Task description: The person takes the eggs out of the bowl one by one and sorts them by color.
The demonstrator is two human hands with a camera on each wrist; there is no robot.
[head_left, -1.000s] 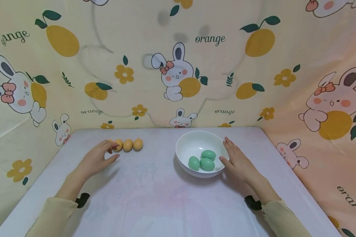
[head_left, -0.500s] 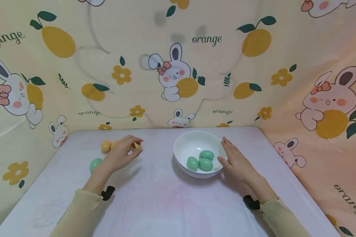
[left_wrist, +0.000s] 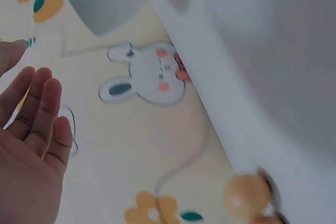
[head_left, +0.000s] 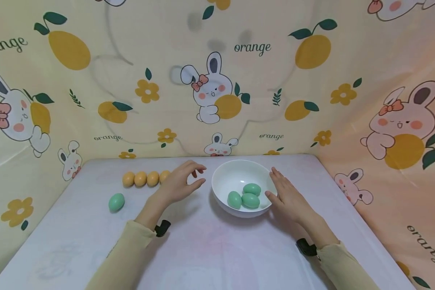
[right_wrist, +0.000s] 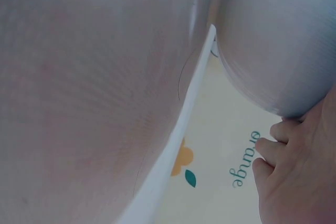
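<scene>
The white bowl (head_left: 235, 173) on the surface (head_left: 217, 249) looks light, hard and maybe slippery, so hold both sides: the right hand (head_left: 290, 199) touches one with straight fingers, and the left hand (head_left: 177, 183), loose and empty, is near the other.

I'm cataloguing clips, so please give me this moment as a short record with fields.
White bowl: upright, holds three green eggs
Lone green egg: on the table, nearer the camera than the row
Orange eggs: four in a row, rightmost partly hidden
Left hand: holding nothing, left of the bowl
Right hand: touching the bowl's right side
</scene>
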